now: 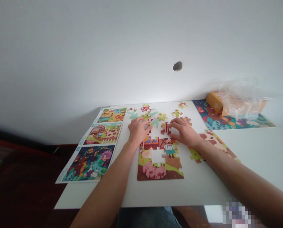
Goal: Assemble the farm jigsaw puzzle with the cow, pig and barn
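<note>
A partly joined farm puzzle (160, 171) lies on the white table, with a pig, a person in a blue apron and a gap in its middle. Above its upper left edge is my left hand (139, 129), fingers curled, thumb and forefinger closed at a mint-and-red puzzle piece (154, 123). My right hand (184, 130) pinches the edge of a red-and-white puzzle piece (164, 127) at the upper right of the puzzle. Beneath my right wrist is a joined cow section (210, 139), partly covered by the forearm.
Several loose pieces (146, 108) lie behind my hands. A sheet with three pictures (103, 133) lies at the left. Farther right, an orange box (214, 103) and a clear plastic bag (241, 98) rest on a dark-blue picture (238, 123). A wall (141, 63) stands behind the table.
</note>
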{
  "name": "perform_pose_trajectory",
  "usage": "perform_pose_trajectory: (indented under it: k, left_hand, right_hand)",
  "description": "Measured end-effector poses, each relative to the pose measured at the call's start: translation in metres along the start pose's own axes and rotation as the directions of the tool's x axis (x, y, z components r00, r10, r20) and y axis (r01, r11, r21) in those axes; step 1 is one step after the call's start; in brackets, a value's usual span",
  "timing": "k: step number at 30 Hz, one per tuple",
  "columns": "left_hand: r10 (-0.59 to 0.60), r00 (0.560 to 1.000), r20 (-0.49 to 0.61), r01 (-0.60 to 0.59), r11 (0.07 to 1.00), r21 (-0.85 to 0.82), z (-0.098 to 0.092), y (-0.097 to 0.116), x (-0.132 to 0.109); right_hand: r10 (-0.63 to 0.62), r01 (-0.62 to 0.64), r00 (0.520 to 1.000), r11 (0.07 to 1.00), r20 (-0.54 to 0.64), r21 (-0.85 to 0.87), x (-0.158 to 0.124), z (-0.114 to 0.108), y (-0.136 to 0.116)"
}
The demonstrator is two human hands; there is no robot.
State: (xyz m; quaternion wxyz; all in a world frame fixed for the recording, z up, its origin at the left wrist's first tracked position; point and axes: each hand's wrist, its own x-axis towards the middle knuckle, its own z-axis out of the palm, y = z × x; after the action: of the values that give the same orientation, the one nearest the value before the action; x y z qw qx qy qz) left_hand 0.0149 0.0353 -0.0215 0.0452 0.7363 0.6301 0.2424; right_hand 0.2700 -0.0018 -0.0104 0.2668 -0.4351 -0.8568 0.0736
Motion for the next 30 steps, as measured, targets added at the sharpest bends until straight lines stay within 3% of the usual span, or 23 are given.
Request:
perform_pose_trajectory:
  k: [6, 13, 21, 30]
  left_hand:
    - [-0.024, 1.000, -0.020, 0.024, 1.000, 0.015, -0.002, -0.005, 0.003]
    - [-0.177, 0.980, -0.089, 0.185, 0.977, 0.102, -0.006, -0.023, 0.006]
    - [-0.120, 0.990, -0.075, 0.127, 0.986, 0.103, 0.005, -0.040, 0.013]
    - [-0.070, 0.995, -0.069, 0.075, 0.994, 0.075, 0.005, -0.036, 0.011]
  right_hand:
    - [0.001, -0.001, 1.000, 1.000, 0.031, 0.000, 0.000, 0.001, 0.003]
    - [0.021, -0.021, 0.998, 1.000, 0.064, -0.002, -0.002, 0.003, 0.004]
    - [0.011, -0.010, 0.999, 1.000, 0.046, -0.023, -0.002, 0.004, 0.004]
    - [0.032, -0.027, 0.996, 0.998, 0.087, -0.056, -0.003, 0.005, 0.001]
